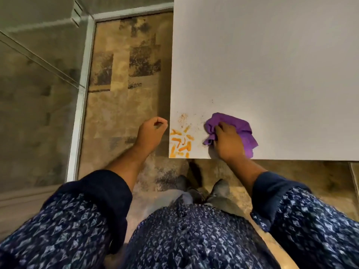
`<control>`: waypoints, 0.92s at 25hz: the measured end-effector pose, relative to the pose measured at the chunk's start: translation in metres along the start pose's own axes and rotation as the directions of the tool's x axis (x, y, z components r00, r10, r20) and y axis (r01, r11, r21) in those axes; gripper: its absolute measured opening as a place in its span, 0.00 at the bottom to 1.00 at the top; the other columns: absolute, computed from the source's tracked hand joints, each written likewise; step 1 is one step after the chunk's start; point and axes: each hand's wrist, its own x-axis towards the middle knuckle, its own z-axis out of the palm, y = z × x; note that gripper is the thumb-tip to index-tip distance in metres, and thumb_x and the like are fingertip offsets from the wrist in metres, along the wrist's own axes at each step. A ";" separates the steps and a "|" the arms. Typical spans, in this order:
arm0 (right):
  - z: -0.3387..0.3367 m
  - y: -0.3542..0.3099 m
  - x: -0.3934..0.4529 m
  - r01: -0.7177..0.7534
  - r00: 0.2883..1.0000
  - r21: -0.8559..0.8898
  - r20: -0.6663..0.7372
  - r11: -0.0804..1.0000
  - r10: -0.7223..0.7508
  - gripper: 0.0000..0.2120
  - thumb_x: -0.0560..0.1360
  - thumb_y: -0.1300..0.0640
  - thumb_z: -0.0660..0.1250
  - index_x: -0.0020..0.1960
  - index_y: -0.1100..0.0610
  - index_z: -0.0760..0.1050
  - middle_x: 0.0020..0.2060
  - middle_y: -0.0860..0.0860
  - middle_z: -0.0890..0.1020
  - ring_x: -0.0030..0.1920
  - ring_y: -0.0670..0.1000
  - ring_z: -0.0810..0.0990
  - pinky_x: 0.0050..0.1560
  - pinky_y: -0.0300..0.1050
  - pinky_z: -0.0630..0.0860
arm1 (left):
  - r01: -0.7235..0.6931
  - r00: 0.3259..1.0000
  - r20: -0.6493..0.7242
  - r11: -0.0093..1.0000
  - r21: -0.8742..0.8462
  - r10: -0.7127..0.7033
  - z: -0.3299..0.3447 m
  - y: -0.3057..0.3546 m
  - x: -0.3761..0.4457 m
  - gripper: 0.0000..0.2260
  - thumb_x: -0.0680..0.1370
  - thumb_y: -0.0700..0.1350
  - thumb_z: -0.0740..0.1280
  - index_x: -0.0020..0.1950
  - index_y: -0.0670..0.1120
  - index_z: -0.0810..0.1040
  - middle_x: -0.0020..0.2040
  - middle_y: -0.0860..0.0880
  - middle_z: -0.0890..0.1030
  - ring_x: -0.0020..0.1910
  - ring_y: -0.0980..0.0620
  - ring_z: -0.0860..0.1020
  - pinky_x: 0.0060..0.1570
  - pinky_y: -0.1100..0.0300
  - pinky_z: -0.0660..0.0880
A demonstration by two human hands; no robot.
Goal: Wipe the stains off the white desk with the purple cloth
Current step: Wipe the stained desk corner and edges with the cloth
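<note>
Your right hand [228, 141] grips the purple cloth [236, 131] beside the orange stains [180, 141]. Your left hand [152, 132], loosely curled and empty, hangs off the bench [272, 65].

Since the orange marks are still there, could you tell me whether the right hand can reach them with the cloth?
Probably yes: the right hand presses the purple cloth on the desk just beside the orange stains, nothing between.

The desk [272, 65] was plain white; the stains [180, 142] at its near left corner were orange streaks with fine brownish specks; the cloth [240, 131] was purple; the sleeves [81, 220] were dark blue with a small pale print; the carpet [128, 70] was mottled tan and grey.
</note>
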 end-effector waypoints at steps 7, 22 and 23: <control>0.017 0.007 -0.021 -0.004 0.999 0.158 -0.052 0.987 0.012 0.25 0.85 0.60 0.62 0.80 0.66 0.65 0.80 0.65 0.68 0.79 0.66 0.67 0.81 0.56 0.61 | -0.293 0.953 0.126 0.940 0.175 0.274 -0.011 -0.003 0.005 0.06 0.81 0.41 0.71 0.56 0.42 0.85 0.56 0.47 0.82 0.42 0.61 0.75 0.45 0.63 0.72; 0.049 -0.021 -0.010 -0.245 0.708 0.846 -0.178 0.474 0.683 0.21 0.85 0.62 0.55 0.76 0.57 0.73 0.70 0.58 0.81 0.69 0.58 0.79 0.75 0.54 0.74 | -0.780 0.552 0.637 0.603 0.167 0.538 0.053 0.012 0.230 0.22 0.85 0.48 0.69 0.76 0.37 0.74 0.77 0.36 0.72 0.76 0.39 0.71 0.74 0.55 0.67; 0.047 -0.021 -0.008 -0.232 0.707 0.855 -0.179 0.463 0.685 0.22 0.86 0.62 0.54 0.78 0.56 0.72 0.70 0.57 0.80 0.69 0.55 0.80 0.74 0.48 0.75 | -0.809 0.525 0.644 0.562 0.175 0.557 0.063 0.017 0.246 0.23 0.85 0.48 0.66 0.78 0.37 0.72 0.79 0.35 0.69 0.79 0.37 0.68 0.78 0.52 0.62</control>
